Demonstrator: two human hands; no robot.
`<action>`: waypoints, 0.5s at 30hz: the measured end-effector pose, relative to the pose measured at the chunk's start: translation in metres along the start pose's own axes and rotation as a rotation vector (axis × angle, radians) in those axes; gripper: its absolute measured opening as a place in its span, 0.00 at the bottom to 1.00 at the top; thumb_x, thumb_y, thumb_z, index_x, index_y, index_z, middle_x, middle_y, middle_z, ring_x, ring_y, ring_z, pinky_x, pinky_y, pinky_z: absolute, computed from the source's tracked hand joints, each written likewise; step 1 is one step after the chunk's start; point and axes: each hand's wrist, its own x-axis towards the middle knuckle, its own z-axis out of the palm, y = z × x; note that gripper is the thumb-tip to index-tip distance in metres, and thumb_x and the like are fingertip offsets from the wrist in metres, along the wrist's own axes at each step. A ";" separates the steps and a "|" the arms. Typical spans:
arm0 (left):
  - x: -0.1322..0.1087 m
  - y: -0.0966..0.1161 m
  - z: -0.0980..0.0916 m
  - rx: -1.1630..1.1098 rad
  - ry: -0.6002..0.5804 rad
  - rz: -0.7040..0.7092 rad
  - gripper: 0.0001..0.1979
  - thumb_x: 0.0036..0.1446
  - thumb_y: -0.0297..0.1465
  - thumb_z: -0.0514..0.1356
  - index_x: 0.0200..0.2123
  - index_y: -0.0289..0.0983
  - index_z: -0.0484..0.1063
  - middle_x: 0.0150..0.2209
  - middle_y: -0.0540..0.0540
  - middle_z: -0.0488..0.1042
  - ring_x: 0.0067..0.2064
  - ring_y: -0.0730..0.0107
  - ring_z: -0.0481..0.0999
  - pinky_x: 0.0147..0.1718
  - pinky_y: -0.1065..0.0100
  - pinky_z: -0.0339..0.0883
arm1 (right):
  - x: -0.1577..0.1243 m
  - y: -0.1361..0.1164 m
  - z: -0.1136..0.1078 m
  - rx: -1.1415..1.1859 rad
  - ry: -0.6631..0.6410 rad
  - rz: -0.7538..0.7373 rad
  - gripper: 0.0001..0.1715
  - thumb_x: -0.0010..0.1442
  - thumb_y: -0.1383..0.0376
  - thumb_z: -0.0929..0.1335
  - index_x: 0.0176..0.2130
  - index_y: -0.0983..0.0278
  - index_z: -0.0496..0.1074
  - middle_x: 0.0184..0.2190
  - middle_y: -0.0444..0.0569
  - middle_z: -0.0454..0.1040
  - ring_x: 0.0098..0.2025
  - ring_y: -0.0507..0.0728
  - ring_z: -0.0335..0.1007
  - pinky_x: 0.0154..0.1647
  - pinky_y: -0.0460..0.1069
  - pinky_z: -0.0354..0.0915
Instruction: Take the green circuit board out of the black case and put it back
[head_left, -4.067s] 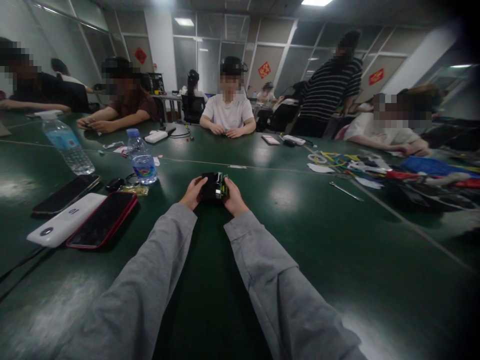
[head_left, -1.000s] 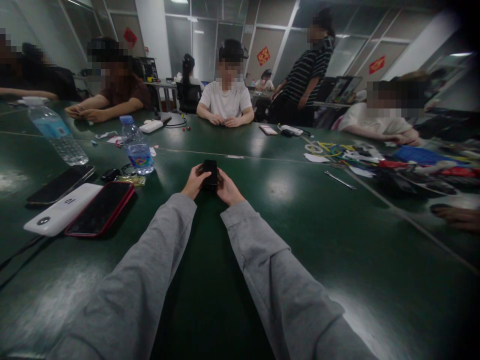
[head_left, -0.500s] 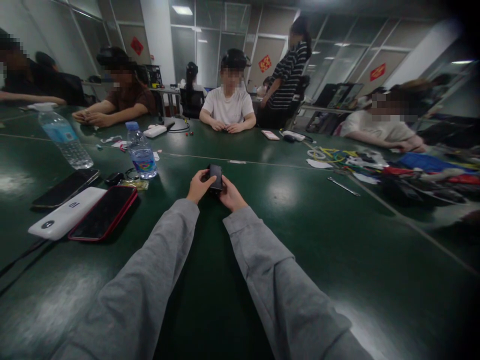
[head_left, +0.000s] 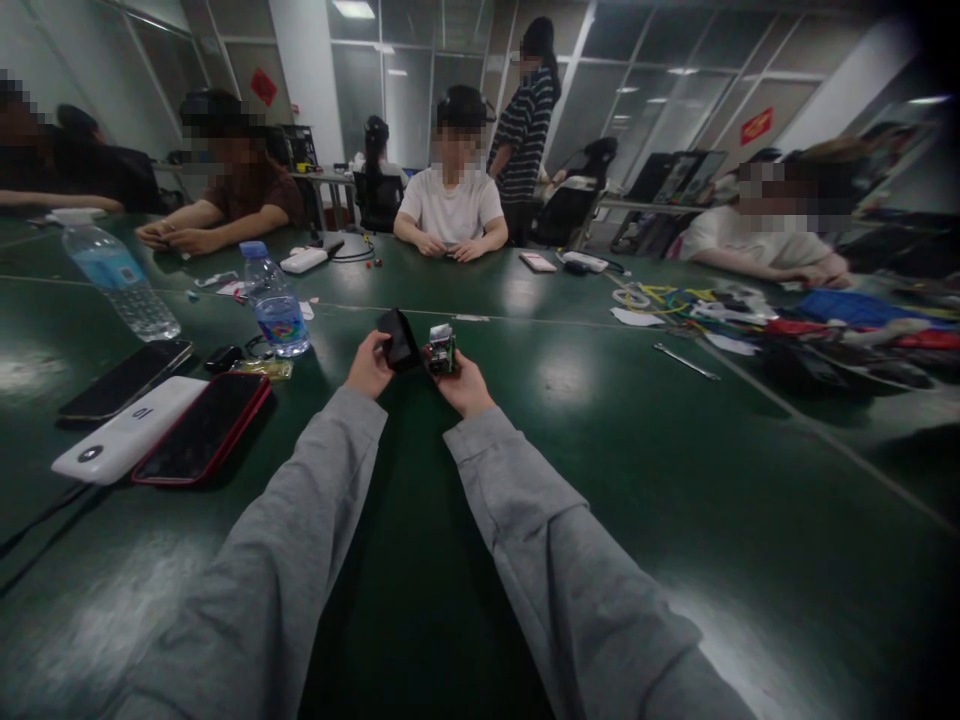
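Near the middle of the green table (head_left: 600,480), both hands are held out in front of me. Between the fingers of my left hand (head_left: 369,366) is a black box-shaped cover (head_left: 401,340), tilted to one side. My right hand (head_left: 469,388) grips a small device with a bare circuit board (head_left: 442,352); green board and a silvery part show on it. A narrow gap separates the cover from the device. The fingers beneath the device are partly hidden.
To the left lie a red-edged phone (head_left: 202,428), a white power bank (head_left: 127,430), a dark phone (head_left: 126,382) and two water bottles (head_left: 274,305) (head_left: 120,280). At right are a wrench (head_left: 685,362) and tangled cables (head_left: 660,300). A person in white (head_left: 450,205) sits opposite.
The black cover has come off the device, baring its circuit board. My left hand has moved left with the cover. In the background, a standing person in stripes has shifted left.
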 end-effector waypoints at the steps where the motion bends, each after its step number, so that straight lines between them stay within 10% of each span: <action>1: -0.001 -0.001 -0.003 -0.049 -0.015 -0.058 0.07 0.54 0.31 0.61 0.37 0.35 0.71 0.27 0.48 0.73 0.29 0.70 0.75 0.32 0.69 0.71 | -0.001 0.000 0.000 0.007 -0.014 0.000 0.22 0.71 0.64 0.54 0.54 0.67 0.68 0.36 0.50 0.80 0.37 0.54 0.78 0.38 0.49 0.75; 15: 0.001 -0.011 -0.004 -0.142 -0.145 -0.145 0.20 0.65 0.44 0.51 0.43 0.35 0.74 0.35 0.44 0.79 0.35 0.69 0.79 0.36 0.69 0.73 | -0.001 0.000 -0.001 0.026 -0.074 0.035 0.23 0.70 0.64 0.52 0.55 0.68 0.67 0.35 0.51 0.80 0.37 0.54 0.79 0.38 0.49 0.75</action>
